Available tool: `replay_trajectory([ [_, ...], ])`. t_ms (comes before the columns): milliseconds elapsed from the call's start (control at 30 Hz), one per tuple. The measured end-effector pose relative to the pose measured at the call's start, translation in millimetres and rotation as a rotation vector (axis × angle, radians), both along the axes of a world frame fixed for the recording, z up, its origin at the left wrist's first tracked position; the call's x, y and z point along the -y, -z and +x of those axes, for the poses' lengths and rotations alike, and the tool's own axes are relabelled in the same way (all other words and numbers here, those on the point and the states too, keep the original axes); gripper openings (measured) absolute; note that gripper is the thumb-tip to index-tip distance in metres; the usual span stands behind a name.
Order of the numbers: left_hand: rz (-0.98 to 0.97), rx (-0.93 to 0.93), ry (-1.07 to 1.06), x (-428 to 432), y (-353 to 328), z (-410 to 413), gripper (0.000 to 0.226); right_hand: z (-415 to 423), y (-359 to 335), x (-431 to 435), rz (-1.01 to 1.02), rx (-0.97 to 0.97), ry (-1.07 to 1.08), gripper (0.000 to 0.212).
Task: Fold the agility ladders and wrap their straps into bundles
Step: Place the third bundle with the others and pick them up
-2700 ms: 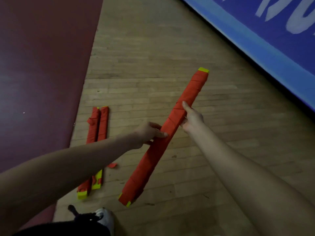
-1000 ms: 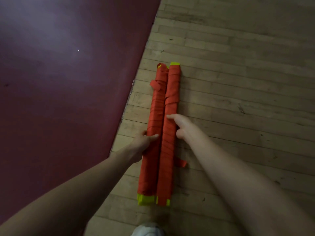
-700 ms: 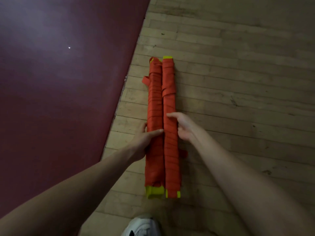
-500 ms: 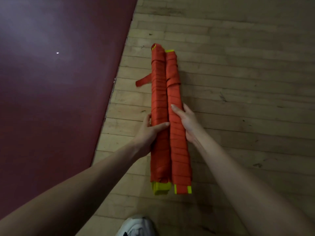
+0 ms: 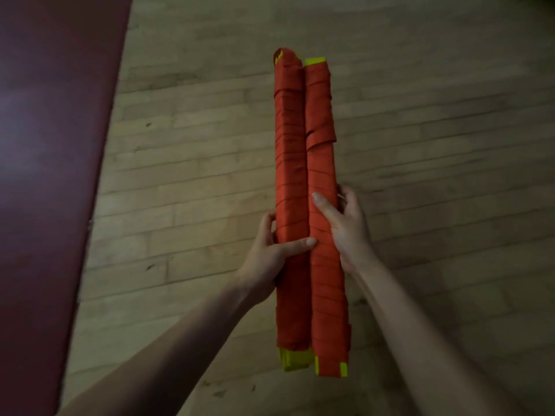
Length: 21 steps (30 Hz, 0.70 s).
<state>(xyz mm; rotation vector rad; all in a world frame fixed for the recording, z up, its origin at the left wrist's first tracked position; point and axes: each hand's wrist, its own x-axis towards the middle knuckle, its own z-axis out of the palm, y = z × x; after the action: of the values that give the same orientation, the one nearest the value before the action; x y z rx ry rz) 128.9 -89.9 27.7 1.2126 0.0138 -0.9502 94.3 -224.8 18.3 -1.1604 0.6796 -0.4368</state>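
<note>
Above the floor [image 5: 195, 175], left hand [image 5: 267, 256] and right hand [image 5: 348, 232] clasp the two ladder bundles [image 5: 321, 175] side by side, fingers [image 5: 345, 197] curled round them (one strap turn [image 5: 321, 136] sags loose), so a slack grip could let one slip or unwind

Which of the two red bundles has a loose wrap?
The right-hand bundle: a strap turn bulges out above the right hand; the left bundle is wrapped flat.

Sports hall — pale wooden strip floor [image 5: 420, 145], dark red mat [image 5: 45, 175] alongside
</note>
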Motion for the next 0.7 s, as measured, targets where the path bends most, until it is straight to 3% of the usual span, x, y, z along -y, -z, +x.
replay_trajectory([
  [167,-0.012,-0.001,0.123,73,-89,-13,0.064,-33,-93,68,-0.019,-0.028,0.143,0.035],
  [333,-0.005,0.001,0.227,137,-234,-30,0.062,-64,-236,124,-0.029,-0.034,0.25,0.035],
  [700,-0.08,0.123,0.458,317,-672,-102,0.058,-165,-686,280,-0.156,0.019,0.382,0.03],
])
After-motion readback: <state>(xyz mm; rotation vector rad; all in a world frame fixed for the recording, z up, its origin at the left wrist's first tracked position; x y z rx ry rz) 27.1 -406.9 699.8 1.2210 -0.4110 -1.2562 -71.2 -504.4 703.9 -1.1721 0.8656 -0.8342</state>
